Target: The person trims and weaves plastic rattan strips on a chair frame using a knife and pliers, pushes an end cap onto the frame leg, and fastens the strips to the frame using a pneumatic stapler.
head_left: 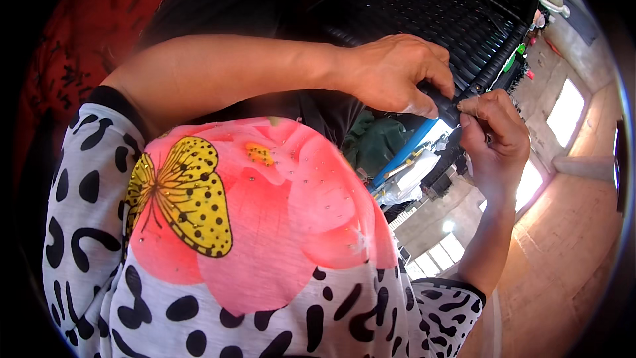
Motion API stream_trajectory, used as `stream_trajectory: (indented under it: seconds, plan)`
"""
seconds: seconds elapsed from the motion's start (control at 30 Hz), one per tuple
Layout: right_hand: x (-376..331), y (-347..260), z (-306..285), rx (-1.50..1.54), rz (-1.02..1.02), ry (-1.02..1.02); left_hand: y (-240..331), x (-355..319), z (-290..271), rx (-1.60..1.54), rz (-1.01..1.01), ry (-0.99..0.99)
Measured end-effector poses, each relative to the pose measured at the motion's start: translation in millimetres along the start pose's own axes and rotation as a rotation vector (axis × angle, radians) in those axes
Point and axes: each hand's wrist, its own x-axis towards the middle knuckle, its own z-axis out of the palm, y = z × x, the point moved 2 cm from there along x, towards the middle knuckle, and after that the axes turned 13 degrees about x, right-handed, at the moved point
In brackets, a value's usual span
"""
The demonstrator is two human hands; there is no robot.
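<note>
A black woven wicker panel point(457, 20) with a wrapped edge slopes across the upper part of the view. At its lower corner, my left hand point(401, 73) reaches in from the left, thumb and fingers curled round a dark end of the frame point(449, 114). My right hand point(500, 132) comes up from below on the other side. Its thumb and forefinger are pinched together right against that corner. Whatever lies in this pinch is too small to make out. The fingertips of both hands almost meet.
Dark green cloth point(377, 142) lies below the corner, next to a blue edge point(404, 152) with white and dark items beside it. Several small coloured things sit past the panel's right side, near a bright window point(565, 114). A red patterned surface point(86, 46) is at far left.
</note>
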Motion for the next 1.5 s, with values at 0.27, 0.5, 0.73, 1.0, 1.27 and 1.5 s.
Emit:
stream_trajectory:
  seconds: [0.27,0.5,0.73,1.0,1.27,1.5]
  plan:
    - [21.0,-2.9,-0.4,-0.051,0.051,-0.173,-3.1,0.2,-0.3,0.012,-0.022,-0.009]
    - [29.3,-4.5,-6.1,-0.074,0.048,-0.323,-3.4,2.4,2.3,-0.069,-0.069,-0.025]
    - [36.3,-5.2,-6.3,-0.166,-0.023,-0.401,-8.4,2.5,4.1,-0.171,-0.123,-0.033]
    - [25.5,-6.8,-4.9,-0.021,0.198,-0.214,-2.9,2.4,-0.5,-0.296,-0.271,-0.103]
    - [13.3,3.0,-5.2,-0.113,-0.143,-0.158,-11.6,-0.3,5.7,-0.030,0.018,0.051]
    - [19.7,1.1,-1.6,-0.235,-0.364,-0.281,-4.6,-0.9,1.5,0.025,0.043,0.036]
